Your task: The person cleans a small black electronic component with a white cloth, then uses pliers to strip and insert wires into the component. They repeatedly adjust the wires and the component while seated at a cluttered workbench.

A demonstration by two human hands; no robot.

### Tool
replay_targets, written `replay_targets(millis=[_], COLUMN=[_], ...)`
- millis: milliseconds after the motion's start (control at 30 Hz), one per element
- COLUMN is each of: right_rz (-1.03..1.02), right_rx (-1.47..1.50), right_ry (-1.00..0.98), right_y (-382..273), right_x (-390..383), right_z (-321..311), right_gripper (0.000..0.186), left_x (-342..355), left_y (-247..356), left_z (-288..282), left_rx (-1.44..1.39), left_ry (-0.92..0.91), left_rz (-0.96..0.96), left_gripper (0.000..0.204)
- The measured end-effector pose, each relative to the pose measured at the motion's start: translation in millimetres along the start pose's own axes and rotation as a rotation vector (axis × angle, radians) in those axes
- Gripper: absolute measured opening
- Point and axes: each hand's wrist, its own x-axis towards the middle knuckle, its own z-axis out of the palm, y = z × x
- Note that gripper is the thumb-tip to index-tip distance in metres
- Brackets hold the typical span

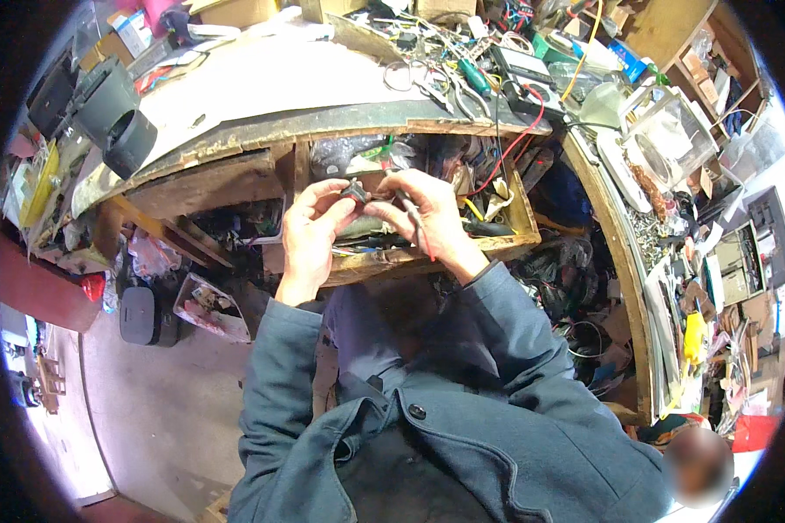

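Over an open wooden drawer (419,264), both my hands are raised close together. My left hand (310,231) pinches a small dark part (354,190) between thumb and fingers, with a bit of red beside it. Facing it, my right hand (432,218) is closed round a slim grey pen-like tool (415,220) with a red end. The tool slants down across the palm, and its exact kind is too small to tell. My right fingertips are next to the dark part; whether they touch it I cannot tell.
Beyond the drawer stands a workbench with a white sheet (262,74). A multimeter (528,78) with a red lead (532,126), pliers (436,91) and loose parts clutter its far side. To the right runs a crowded side bench (615,235). A small box (211,307) sits on the floor.
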Motion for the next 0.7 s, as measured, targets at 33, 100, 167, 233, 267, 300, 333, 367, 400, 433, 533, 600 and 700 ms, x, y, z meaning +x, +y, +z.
replay_targets(millis=[33,100,167,233,267,300,333,367,400,433,533,600,700], right_rz=[-0.017,-0.059,-0.027,-0.016,-0.039,-0.062,-0.085,-0.078,-0.074,-0.071,-0.112,-0.103,-0.135], right_rx=[-0.048,-0.02,0.027,0.026,-0.015,-0.056,-0.098,-0.135,-0.166,-0.197,-0.309,-0.357,-0.077], right_ry=[0.021,0.04,0.024,0.005,0.008,0.01,0.013,-0.021,-0.021,-0.022,-0.014,-0.02,0.032], right_y=[-1.5,3.1,0.7,-1.1,0.0,0.5,1.3,-0.5,-2.4,-4.5,-5.0,-6.5,-1.1], right_x=[1.4,3.2,3.1,2.2,1.1,0.9,-0.2,0.1,-0.4,-1.8,-4.5,-5.6,-1.7], right_z=[6.0,12.8,11.5,7.4,7.5,10.1,10.1,10.9,9.8,7.2,7.6,11.7,4.6], right_gripper=[0.028,0.028,0.029,0.029,0.029,0.029,0.029,0.027,0.027,0.026,0.026,0.025,0.032], left_x=[-1.6,-2.0,0.4,-0.1,-0.4,-0.6,-1.0,-2.4,-2.2,-2.1,-1.1,-4.4,-1.9], left_y=[1.7,0.2,-2.7,-1.1,-2.4,-2.1,-1.2,2.7,1.6,-1.1,-5.0,5.6,5.5], left_z=[-1.3,-3.2,-5.0,-6.2,-3.2,-2.6,-2.1,-2.6,-3.4,-4.2,-2.1,3.1,6.2], left_rx=[0.029,0.061,0.091,0.084,0.077,0.048,0.019,0.024,0.071,0.118,0.162,0.115,0.095], left_ry=[0.002,-0.011,-0.029,-0.037,-0.058,-0.049,-0.04,-0.034,-0.054,-0.074,-0.076,-0.036,0.028], left_rz=[-0.024,-0.002,0.011,0.003,-0.005,-0.018,-0.031,-0.044,-0.023,-0.002,0.014,-0.038,-0.03], left_gripper=[0.023,0.023,0.023,0.025,0.025,0.025,0.026,0.027,0.027,0.028,0.03,0.031,0.03])
